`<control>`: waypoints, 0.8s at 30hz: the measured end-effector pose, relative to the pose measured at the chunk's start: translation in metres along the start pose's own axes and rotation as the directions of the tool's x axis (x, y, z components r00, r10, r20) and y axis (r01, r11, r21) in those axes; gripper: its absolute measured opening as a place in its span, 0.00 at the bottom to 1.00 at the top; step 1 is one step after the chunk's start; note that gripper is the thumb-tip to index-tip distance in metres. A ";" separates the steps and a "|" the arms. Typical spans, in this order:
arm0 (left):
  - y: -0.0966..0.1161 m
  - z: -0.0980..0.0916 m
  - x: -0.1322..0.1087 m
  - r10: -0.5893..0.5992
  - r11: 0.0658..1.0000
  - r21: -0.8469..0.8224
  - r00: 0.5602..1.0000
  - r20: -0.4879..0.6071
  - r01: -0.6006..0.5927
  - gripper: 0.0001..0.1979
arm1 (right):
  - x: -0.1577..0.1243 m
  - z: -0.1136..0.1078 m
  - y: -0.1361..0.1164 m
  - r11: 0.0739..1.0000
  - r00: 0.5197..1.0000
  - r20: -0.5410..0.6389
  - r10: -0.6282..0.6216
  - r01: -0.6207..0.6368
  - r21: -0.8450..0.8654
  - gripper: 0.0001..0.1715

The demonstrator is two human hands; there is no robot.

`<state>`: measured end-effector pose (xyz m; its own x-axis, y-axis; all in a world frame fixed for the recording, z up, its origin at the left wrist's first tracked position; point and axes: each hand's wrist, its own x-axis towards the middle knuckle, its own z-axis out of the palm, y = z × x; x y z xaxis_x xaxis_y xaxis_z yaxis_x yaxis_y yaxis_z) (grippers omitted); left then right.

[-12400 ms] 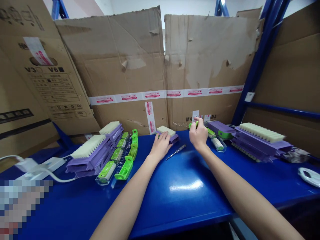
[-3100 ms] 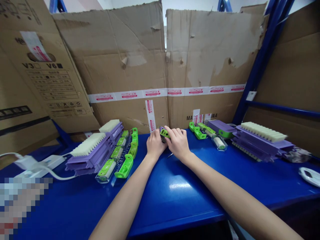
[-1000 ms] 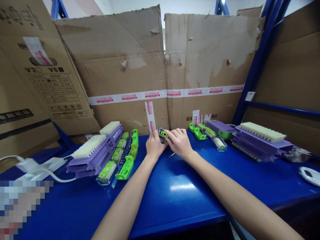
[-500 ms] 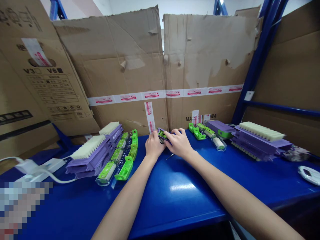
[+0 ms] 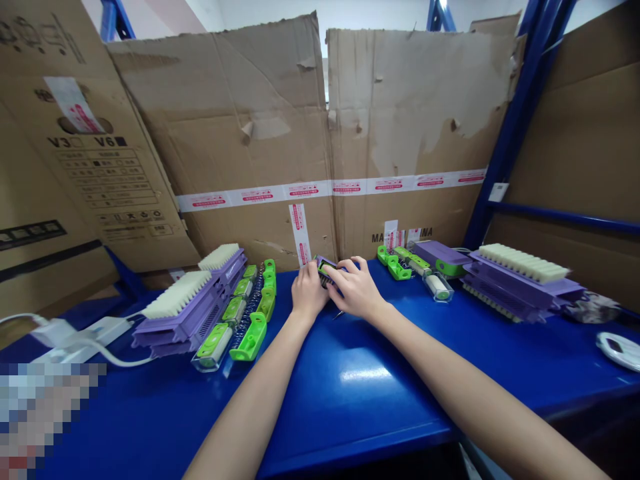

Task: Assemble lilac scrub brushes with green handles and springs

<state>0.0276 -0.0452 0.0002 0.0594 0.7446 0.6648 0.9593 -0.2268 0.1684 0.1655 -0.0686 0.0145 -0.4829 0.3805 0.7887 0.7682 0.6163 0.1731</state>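
Both hands meet at the far middle of the blue table (image 5: 360, 393). My left hand (image 5: 307, 293) is closed round the near side of a small purple brush (image 5: 325, 268) with a green piece set in its top. My right hand (image 5: 356, 288) grips the same brush from the right, fingers curled over the green piece. Most of the brush is hidden under the fingers. A thin metal tool (image 5: 339, 313) lies on the table just under my right hand.
Left: purple brushes with cream bristles (image 5: 184, 303) beside a row of green parts (image 5: 249, 308). Right: green parts (image 5: 400, 263), a clear roller piece (image 5: 439, 287), more purple brushes (image 5: 520, 280). Cardboard boxes (image 5: 320, 140) wall the back. White cable and adapter (image 5: 75, 333) at left.
Over the last second my right fingers have slid a little lower and closer over the green piece; both hands stay on the brush in the same spot.
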 end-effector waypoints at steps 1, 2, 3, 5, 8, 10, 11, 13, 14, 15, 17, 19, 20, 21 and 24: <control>0.000 -0.001 0.000 -0.002 1.000 0.001 1.000 0.002 0.002 0.16 | 0.000 0.000 -0.001 1.000 1.000 0.011 0.009 -0.009 0.000 0.22; 0.000 -0.001 0.000 -0.002 1.000 0.001 1.000 0.004 0.002 0.16 | 0.001 0.000 -0.001 1.000 1.000 0.018 0.016 -0.016 0.001 0.22; 0.000 -0.001 0.000 -0.003 1.000 -0.002 1.000 0.004 0.003 0.16 | 0.001 0.000 -0.001 1.000 1.000 0.019 0.017 -0.017 0.004 0.22; 0.000 -0.001 0.000 -0.012 1.000 -0.017 1.000 0.000 0.012 0.17 | 0.001 -0.001 0.000 1.000 1.000 -0.001 0.006 -0.006 0.014 0.22; -0.001 0.001 0.001 -0.053 0.997 -0.058 0.999 -0.011 0.053 0.19 | 0.000 -0.002 0.001 1.000 0.999 -0.052 -0.002 0.003 0.019 0.22; -0.001 0.001 0.001 -0.085 0.993 -0.080 0.996 -0.019 0.083 0.23 | -0.001 -0.002 0.003 1.000 0.997 -0.078 0.017 -0.016 0.010 0.22; -0.001 0.001 0.001 -0.096 0.992 -0.085 0.995 -0.023 0.093 0.26 | -0.001 -0.002 0.003 1.000 0.996 -0.087 0.030 -0.029 0.005 0.23; 0.000 -0.001 0.002 -0.097 0.992 -0.080 0.995 -0.029 0.094 0.31 | -0.001 -0.002 0.005 0.998 0.993 -0.099 0.062 -0.063 -0.007 0.23; 0.000 -0.002 0.002 -0.090 0.994 -0.068 0.996 -0.027 0.088 0.33 | -0.001 -0.002 0.007 0.996 0.991 -0.101 0.083 -0.085 -0.015 0.23; 0.000 -0.003 0.002 -0.077 0.996 -0.051 0.997 -0.024 0.076 0.34 | -0.001 -0.002 0.008 0.993 0.988 -0.104 0.112 -0.115 -0.024 0.23; 0.001 -0.006 0.002 -0.041 0.999 -0.007 0.999 -0.016 0.040 0.35 | -0.001 -0.002 0.011 0.982 0.977 -0.109 0.181 -0.186 -0.035 0.22; 0.000 -0.007 0.001 -0.004 0.999 0.033 1.000 -0.013 0.005 0.35 | -0.001 -0.002 0.015 0.973 0.970 -0.084 0.228 -0.230 -0.016 0.23; 0.000 -0.007 0.001 0.008 0.999 0.048 1.000 -0.014 -0.007 0.35 | -0.002 -0.002 0.017 0.973 0.971 -0.054 0.232 -0.232 0.007 0.25; 0.000 -0.006 0.001 0.014 0.998 0.061 1.000 -0.018 -0.013 0.36 | -0.002 -0.001 0.018 0.975 0.975 -0.014 0.221 -0.221 0.036 0.27; 0.000 -0.005 0.001 0.019 0.996 0.086 0.999 -0.028 -0.017 0.37 | -0.003 0.002 0.021 0.980 0.983 0.096 0.158 -0.168 0.106 0.31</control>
<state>0.0266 -0.0479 0.0045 0.0699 0.7225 0.6878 0.9784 -0.1840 0.0938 0.1823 -0.0560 0.0143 -0.3936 0.5374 0.7458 0.7894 0.6134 -0.0253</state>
